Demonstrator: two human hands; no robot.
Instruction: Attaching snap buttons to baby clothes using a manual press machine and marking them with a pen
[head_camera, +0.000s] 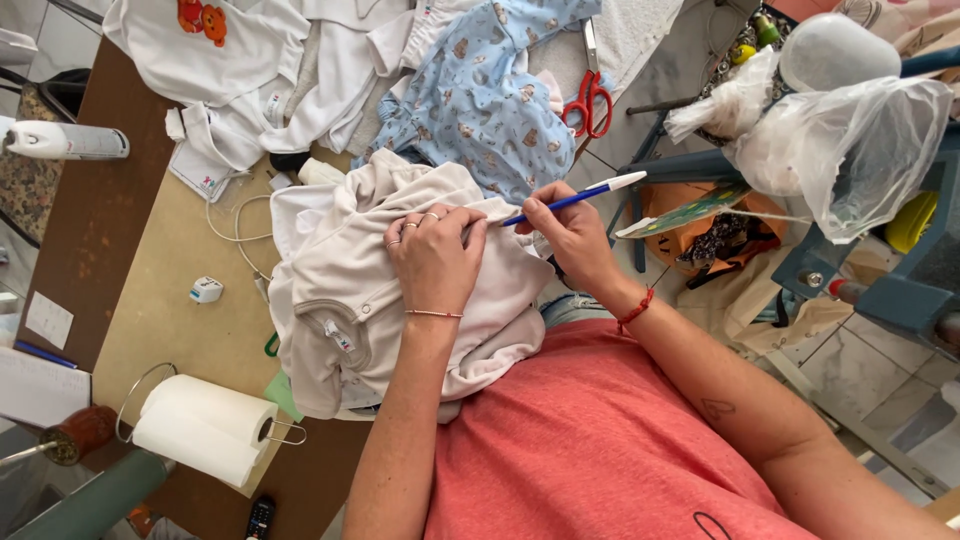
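A cream baby garment (350, 290) lies bunched on the table in front of me. My left hand (435, 255) rests flat on it, fingers bent, pressing the cloth down near its upper edge; rings and a thin bracelet show. My right hand (570, 235) grips a blue and white pen (580, 198), its tip touching the garment just beside my left fingertips. A red cord circles my right wrist.
A blue bear-print baby suit (480, 100) and white baby clothes (250, 70) lie beyond. Red-handled scissors (588, 100) sit at the table's far edge. A paper towel roll (205, 430), a small white cube (206, 290) and a cable are at the left. Plastic bags (850, 140) crowd a chair at right.
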